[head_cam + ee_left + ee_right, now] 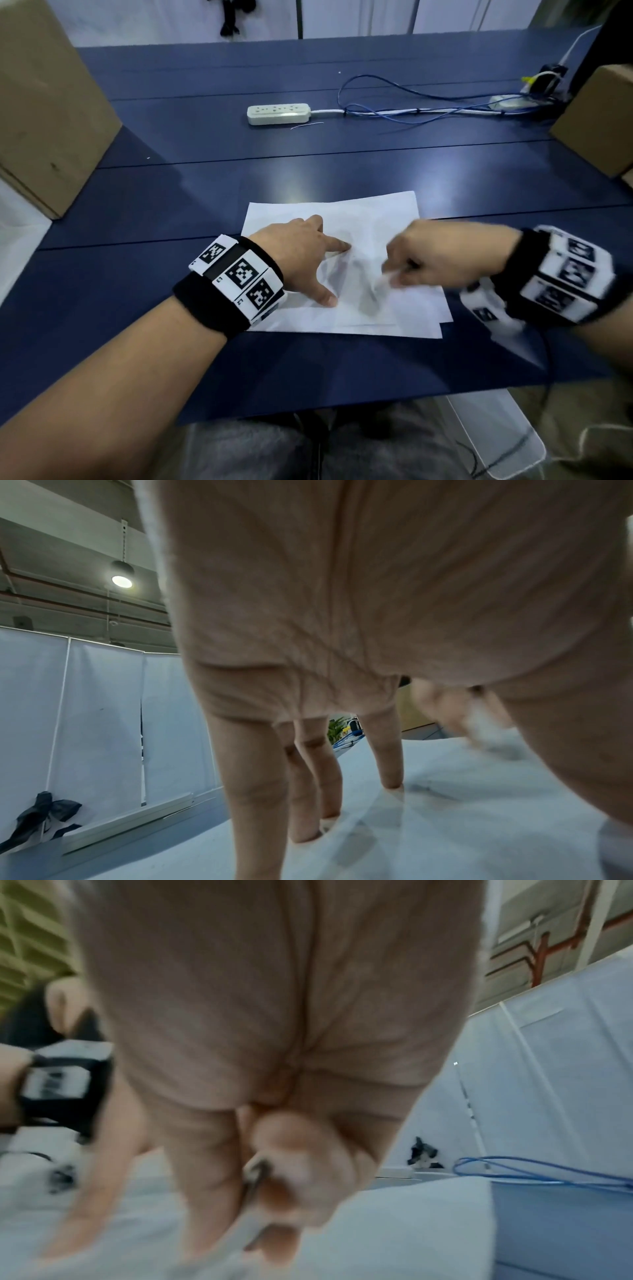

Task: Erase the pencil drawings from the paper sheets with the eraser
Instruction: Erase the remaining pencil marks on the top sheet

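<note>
A few white paper sheets [376, 212] lie stacked near the front edge of the blue table [171, 205]. My left hand [308, 253] presses the top sheet with straight, spread fingers [387, 761] and thumb. My right hand [404, 267] is blurred by motion; its curled fingers pinch a white eraser [383, 281] whose lower end meets the paper just right of the left hand. The wrist view shows the eraser [253, 1218] between thumb and fingers. Faint grey pencil marks [342, 270] show between the hands.
A white power strip [279, 113] with blue cables [411, 109] lies at the back of the table. Cardboard boxes stand at the left [48, 102] and right [596, 123] edges. White partition screens [85, 710] close the far side.
</note>
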`<act>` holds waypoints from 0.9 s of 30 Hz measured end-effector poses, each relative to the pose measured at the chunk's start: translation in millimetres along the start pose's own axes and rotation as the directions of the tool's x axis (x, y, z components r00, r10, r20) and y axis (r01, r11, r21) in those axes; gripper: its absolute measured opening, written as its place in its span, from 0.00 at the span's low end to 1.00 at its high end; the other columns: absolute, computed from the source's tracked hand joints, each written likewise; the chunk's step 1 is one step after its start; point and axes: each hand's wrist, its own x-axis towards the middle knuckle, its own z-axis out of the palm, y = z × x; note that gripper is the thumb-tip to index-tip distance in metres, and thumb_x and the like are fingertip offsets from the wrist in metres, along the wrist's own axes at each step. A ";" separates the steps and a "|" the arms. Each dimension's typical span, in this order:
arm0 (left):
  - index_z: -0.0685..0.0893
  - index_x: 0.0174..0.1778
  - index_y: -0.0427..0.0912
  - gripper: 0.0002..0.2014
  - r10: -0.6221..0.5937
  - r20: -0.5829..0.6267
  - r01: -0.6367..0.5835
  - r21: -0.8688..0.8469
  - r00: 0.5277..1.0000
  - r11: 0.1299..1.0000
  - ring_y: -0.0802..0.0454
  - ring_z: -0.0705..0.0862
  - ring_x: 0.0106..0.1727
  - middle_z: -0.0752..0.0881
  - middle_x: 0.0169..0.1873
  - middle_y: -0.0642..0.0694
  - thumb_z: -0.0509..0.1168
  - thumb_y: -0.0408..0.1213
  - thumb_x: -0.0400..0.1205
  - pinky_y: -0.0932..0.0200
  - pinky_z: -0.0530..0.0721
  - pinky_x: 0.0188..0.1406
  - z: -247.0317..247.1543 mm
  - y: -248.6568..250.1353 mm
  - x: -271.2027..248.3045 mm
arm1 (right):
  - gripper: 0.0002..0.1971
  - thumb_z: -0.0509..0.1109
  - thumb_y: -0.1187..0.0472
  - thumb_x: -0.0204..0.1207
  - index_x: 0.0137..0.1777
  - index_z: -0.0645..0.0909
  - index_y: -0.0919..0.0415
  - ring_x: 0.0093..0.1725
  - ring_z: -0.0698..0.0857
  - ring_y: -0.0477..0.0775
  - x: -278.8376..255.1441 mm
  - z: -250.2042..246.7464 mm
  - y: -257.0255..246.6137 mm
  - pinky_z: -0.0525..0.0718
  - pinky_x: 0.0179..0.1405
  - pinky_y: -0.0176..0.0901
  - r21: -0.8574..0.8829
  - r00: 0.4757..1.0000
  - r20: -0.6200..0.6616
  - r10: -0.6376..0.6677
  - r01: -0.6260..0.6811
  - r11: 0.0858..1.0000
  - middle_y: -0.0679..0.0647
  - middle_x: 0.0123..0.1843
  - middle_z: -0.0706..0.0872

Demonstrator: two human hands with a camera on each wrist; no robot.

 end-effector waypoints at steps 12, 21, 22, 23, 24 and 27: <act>0.58 0.82 0.70 0.48 -0.002 0.007 0.002 0.006 1.000 1.000 0.49 0.74 0.65 0.70 0.62 0.51 0.71 0.72 0.66 0.47 0.82 0.55 -0.9 1.1 -0.4 | 0.13 0.69 0.47 0.81 0.52 0.89 0.56 0.40 0.78 0.46 -6.9 3.0 -3.3 0.77 0.44 0.38 0.092 0.998 0.009 -0.063 0.062 0.994 0.45 0.42 0.86; 0.56 0.82 0.71 0.47 0.009 -0.011 -0.009 0.015 1.000 1.000 0.50 0.72 0.67 0.69 0.62 0.53 0.67 0.75 0.67 0.51 0.78 0.55 4.1 -1.7 2.2 | 0.10 0.69 0.52 0.81 0.50 0.88 0.57 0.42 0.76 0.51 -9.3 7.4 -12.2 0.79 0.46 0.46 0.057 0.994 0.054 -0.095 0.092 0.994 0.47 0.41 0.81; 0.56 0.82 0.71 0.48 0.009 -0.013 -0.009 0.015 1.000 1.000 0.51 0.73 0.66 0.68 0.61 0.53 0.66 0.76 0.66 0.53 0.77 0.52 4.5 -1.4 2.1 | 0.11 0.69 0.52 0.81 0.50 0.87 0.59 0.40 0.75 0.50 -9.1 8.6 -15.6 0.78 0.45 0.45 0.086 0.989 0.077 -0.124 0.117 0.989 0.47 0.39 0.81; 0.56 0.82 0.71 0.48 0.008 -0.013 -0.008 0.015 1.000 1.000 0.51 0.73 0.66 0.68 0.60 0.53 0.66 0.76 0.66 0.54 0.76 0.50 4.5 -0.9 2.2 | 0.14 0.68 0.50 0.80 0.48 0.86 0.61 0.40 0.76 0.53 -5.2 7.4 -15.2 0.79 0.45 0.48 0.072 0.993 0.057 -0.105 0.101 0.992 0.50 0.38 0.82; 0.56 0.81 0.71 0.48 0.008 -0.012 -0.008 0.015 1.000 1.000 0.50 0.73 0.65 0.68 0.60 0.53 0.66 0.76 0.66 0.54 0.75 0.48 4.1 -0.3 2.4 | 0.19 0.65 0.46 0.79 0.45 0.85 0.63 0.40 0.78 0.58 0.3 2.8 -11.1 0.81 0.44 0.52 0.036 0.999 0.015 -0.047 0.046 0.998 0.56 0.38 0.84; 0.57 0.82 0.71 0.47 0.004 -0.015 -0.004 0.014 1.000 1.000 0.50 0.73 0.66 0.69 0.63 0.52 0.67 0.74 0.67 0.53 0.76 0.50 2.3 0.9 2.2 | 0.34 0.49 0.31 0.66 0.36 0.78 0.64 0.43 0.81 0.67 12.2 -9.5 15.1 0.79 0.35 0.54 -0.012 0.979 -0.130 0.156 -0.159 0.987 0.64 0.38 0.84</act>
